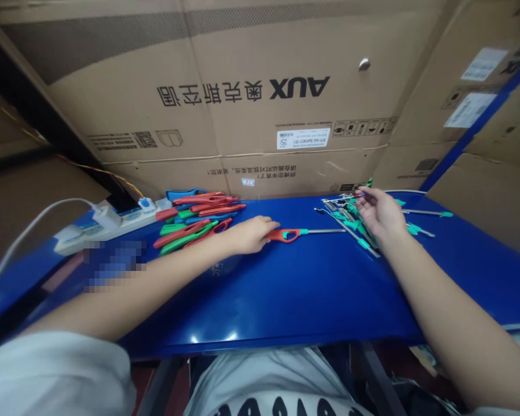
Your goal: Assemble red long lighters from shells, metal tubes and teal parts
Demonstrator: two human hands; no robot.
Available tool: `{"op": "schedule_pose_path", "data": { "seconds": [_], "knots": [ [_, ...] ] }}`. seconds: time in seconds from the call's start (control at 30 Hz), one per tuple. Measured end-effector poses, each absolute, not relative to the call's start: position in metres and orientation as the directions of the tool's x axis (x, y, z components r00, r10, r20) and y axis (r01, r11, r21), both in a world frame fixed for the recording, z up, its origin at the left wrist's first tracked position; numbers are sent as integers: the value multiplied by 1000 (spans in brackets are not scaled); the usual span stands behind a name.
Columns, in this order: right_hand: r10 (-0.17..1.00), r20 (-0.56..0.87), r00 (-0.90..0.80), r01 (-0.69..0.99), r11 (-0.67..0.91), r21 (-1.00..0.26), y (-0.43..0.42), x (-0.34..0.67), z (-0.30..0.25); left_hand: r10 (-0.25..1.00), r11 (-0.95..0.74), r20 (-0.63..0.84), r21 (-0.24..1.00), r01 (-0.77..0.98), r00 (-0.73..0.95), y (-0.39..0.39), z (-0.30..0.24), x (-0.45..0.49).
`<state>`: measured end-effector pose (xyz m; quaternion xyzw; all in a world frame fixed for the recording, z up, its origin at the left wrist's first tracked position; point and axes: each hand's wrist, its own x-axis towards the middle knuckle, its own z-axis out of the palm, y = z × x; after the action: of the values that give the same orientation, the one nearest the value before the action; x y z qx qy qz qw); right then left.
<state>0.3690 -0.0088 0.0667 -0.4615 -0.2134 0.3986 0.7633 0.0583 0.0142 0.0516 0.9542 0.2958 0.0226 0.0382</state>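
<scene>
In the head view my left hand (255, 234) is closed around the rear of a red long-nosed lighter (281, 234). This lighter has a teal trigger, and its metal tube points right, low over the blue table. Farther right, my right hand (380, 212) is over a pile of metal lighter tubes with teal triggers (355, 225). Its fingers pinch a thin metal rod (340, 199) that sticks out to the left; its held end is partly hidden. Beside my left hand lies a heap of red, green and blue lighter handles (203, 211).
Large cardboard sheets (225, 46) wall off the back and right of the blue table (260, 300). On the left a white power strip (84, 237) holds plugs, with a white cable (30, 225) curving away. A blurred patch covers something near my left forearm.
</scene>
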Motion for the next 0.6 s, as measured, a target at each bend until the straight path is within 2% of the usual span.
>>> {"op": "schedule_pose_path", "data": {
  "seconds": [0.1,0.23,0.4,0.6],
  "knots": [
    [819,-113,562,-486,216,-847,-9,369,66,622,-782,-49,7,623,781,35,60,59],
    [842,-117,527,-456,163,-875,-10,362,62,687,-726,-100,-44,687,720,51,70,60],
    [862,-75,501,-378,140,-915,-10,356,57,733,-679,-146,-105,727,664,52,77,61],
    [905,-9,426,-250,108,-962,-9,348,45,755,-655,-106,-134,744,647,43,71,60]
  ]
}}
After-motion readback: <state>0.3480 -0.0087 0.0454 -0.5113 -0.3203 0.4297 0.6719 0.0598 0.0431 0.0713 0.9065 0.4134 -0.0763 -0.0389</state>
